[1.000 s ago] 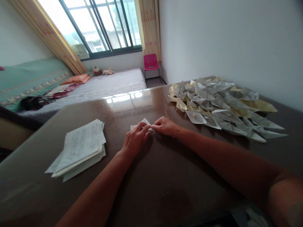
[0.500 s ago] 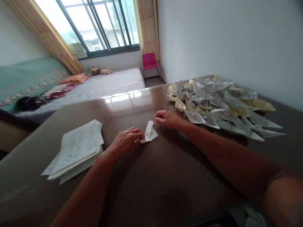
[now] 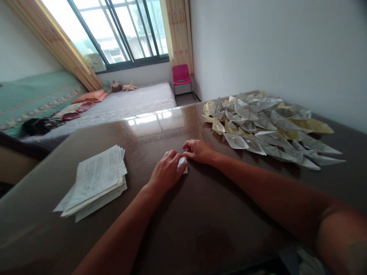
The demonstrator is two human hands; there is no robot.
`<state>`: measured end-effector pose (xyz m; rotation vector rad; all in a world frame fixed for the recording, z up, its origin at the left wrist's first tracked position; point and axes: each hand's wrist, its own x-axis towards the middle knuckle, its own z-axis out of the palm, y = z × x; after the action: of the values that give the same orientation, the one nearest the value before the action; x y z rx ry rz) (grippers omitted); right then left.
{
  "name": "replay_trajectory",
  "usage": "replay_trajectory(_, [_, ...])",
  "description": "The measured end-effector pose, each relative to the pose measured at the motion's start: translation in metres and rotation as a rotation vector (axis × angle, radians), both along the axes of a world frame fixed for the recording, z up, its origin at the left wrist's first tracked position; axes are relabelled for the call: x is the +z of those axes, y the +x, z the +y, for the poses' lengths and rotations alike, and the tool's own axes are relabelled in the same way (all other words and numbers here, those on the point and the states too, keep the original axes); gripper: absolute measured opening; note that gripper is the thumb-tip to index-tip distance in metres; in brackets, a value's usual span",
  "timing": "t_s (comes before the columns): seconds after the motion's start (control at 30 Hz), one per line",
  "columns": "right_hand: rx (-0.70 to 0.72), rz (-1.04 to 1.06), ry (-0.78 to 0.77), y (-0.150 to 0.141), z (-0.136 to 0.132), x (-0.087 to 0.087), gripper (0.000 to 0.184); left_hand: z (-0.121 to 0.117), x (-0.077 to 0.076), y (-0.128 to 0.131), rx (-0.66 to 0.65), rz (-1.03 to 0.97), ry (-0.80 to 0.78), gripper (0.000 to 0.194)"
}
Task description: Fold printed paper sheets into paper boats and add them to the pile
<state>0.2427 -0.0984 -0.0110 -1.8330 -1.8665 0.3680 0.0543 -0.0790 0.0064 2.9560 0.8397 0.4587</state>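
Note:
A small folded sheet of paper (image 3: 181,163) lies on the brown table (image 3: 183,221) in front of me, mostly covered by my fingers. My left hand (image 3: 168,168) is closed on its left side, thumb along the near edge and fingers over the top. From the right, my right hand (image 3: 199,151) pinches the paper's far edge with bent fingers. Printed or written marks on the folded piece are too small to read.
To the left lies a stack of printed sheets (image 3: 97,172). A large heap of folded paper boats (image 3: 258,122), white and yellowish, covers the table's right side by the wall. Beyond the table are a bed (image 3: 143,97) and a pink chair (image 3: 181,74).
My left hand has moved right and over the folded paper, covering more of it. My right hand has come down and left to the paper's far edge, which it now grips.

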Motion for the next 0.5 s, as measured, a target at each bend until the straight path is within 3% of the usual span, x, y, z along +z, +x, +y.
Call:
replay_trajectory(0.23, [0.013,0.135,-0.001,0.010,0.007,0.006,0.022,-0.001,-0.010,0.013,0.112,0.069,0.013,0.024])
replay_trajectory(0.5, [0.043,0.051,-0.077,0.019,0.004,0.010,0.015,-0.001,-0.009,0.011,0.161,0.078,0.024,0.029])
